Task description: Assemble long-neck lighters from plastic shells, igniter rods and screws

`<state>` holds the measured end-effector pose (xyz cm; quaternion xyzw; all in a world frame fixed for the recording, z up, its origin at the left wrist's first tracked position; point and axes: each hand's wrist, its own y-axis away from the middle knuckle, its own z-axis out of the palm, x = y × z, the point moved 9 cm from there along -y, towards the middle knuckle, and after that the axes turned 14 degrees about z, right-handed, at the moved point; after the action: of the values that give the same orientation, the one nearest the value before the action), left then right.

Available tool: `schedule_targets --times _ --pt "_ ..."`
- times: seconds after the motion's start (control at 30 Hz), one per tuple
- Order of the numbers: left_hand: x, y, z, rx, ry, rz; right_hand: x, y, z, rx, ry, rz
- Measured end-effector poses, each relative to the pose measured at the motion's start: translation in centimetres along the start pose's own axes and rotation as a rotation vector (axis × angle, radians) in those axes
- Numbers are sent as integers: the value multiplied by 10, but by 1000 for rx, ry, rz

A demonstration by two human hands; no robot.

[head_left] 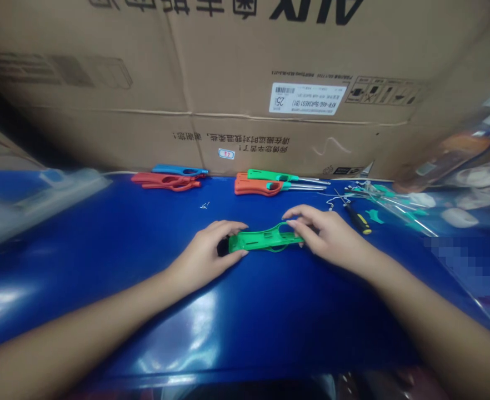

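Observation:
Low over the blue tabletop, a green plastic lighter casing lies crosswise between my hands, its hollow inner side facing up. My left hand grips the casing's left end, thumb on the near side and fingers on the far side. At the other end, by the trigger loop, my right hand has its thumb and fingertips closed on the casing. Whether a small part sits under those right fingertips cannot be made out.
Behind lie red casings, a blue casing, an orange lighter and a green lighter. Tiny screws are scattered nearby. Right are a screwdriver and metal tubes. A cardboard box walls the back.

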<state>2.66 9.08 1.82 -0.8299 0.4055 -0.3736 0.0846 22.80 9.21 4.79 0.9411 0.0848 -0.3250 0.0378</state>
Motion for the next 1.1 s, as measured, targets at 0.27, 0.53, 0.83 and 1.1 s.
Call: schedule_targets --times 0.27,0.53,0.83,1.1 --pt "-2 0 0 20 -3 15 22 -3 -11 -126 -179 171" --pt "0 -2 0 3 2 14 -13 16 21 -254 297 -142" --pt "11 -4 -4 28 -15 89 -19 17 28 -119 498 -263" --pt "39 -1 10 -116 16 268 -18 19 41 -198 467 -334"
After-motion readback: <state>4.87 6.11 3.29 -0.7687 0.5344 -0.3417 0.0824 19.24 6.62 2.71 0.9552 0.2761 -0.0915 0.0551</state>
